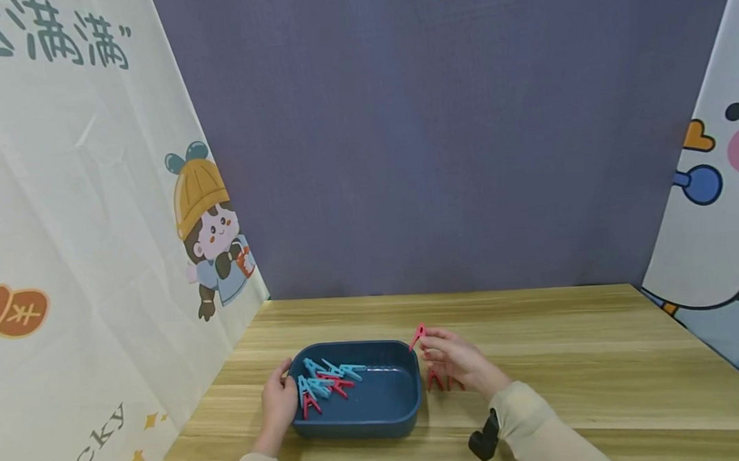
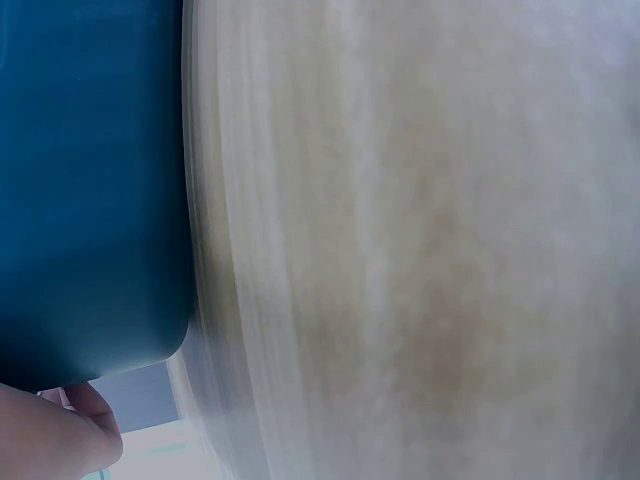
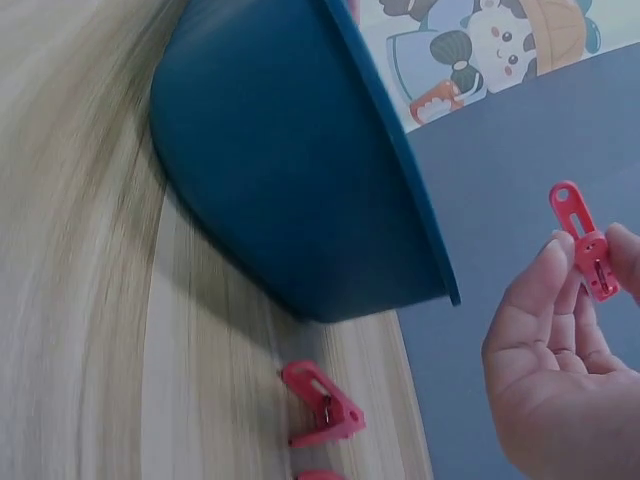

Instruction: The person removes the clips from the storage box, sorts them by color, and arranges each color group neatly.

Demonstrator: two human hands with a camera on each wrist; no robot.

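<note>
A dark blue plastic basin (image 1: 378, 428) stands on the table, with several light blue clothespins (image 1: 314, 387) and red clothespins (image 1: 312, 405) heaped in its left part. My left hand (image 1: 279, 399) grips the basin's left end, thumb at the rim. Above the right rim, my right hand (image 1: 458, 358) pinches a red clothespin (image 3: 583, 240) between thumb and fingers. Beneath that hand, on the table right of the basin, lie two more red clothespins, one (image 1: 435, 379) beside the other (image 1: 455, 383). In the left wrist view the left hand (image 2: 60, 432) shows only partly, at the basin's edge.
The wood-grain table (image 1: 574, 373) extends to the right and behind the basin. A grey-purple cloth (image 1: 428, 145) hangs at the back. Printed white sheets hang at the left (image 1: 96, 201) and right. A black device (image 1: 485, 437) sits at my right wrist.
</note>
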